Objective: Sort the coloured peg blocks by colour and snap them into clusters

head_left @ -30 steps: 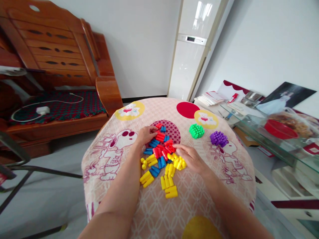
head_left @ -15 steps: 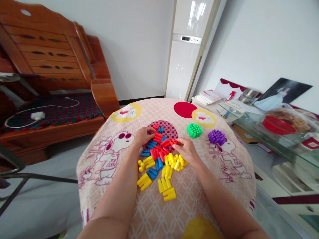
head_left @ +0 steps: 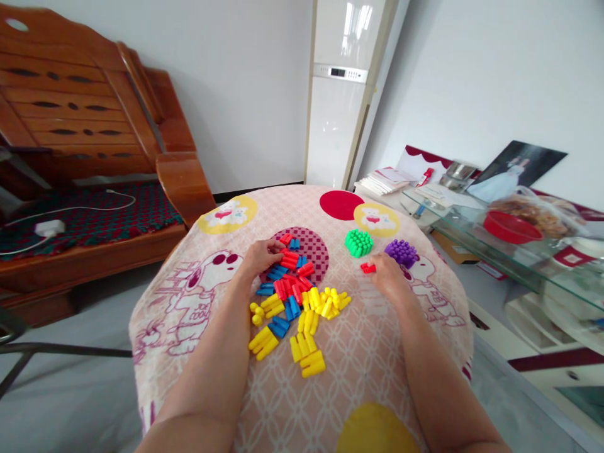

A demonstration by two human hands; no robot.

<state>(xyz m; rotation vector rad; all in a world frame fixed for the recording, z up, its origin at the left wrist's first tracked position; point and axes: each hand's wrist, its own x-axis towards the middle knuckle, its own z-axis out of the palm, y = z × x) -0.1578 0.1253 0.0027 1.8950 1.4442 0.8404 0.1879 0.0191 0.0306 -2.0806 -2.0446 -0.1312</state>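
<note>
My right hand (head_left: 385, 275) pinches a small red building block (head_left: 368, 268) above the right side of the table, just in front of the green cluster of blocks (head_left: 359, 243). A purple cluster of blocks (head_left: 401, 253) lies beyond its knuckles. At the left edge of the loose pile, my left hand (head_left: 262, 257) has bent fingers against the red blocks (head_left: 289, 260); whether it holds one is hidden. Blue blocks (head_left: 292, 308) lie among the red ones. Yellow blocks (head_left: 306, 346) spread toward me, some joined side by side.
A patterned cloth (head_left: 198, 377) covers the round table. To the left stands a wooden bench (head_left: 85, 233) with a white charger (head_left: 50, 228). On the right, a glass shelf (head_left: 453, 220) bears papers, a red bowl (head_left: 512, 228) and a picture (head_left: 519, 170). A white cabinet unit (head_left: 337, 113) stands behind.
My right hand has moved right, away from the pile, carrying the red building block to the green cluster. My left hand stays by the pile. The view has shifted slightly.
</note>
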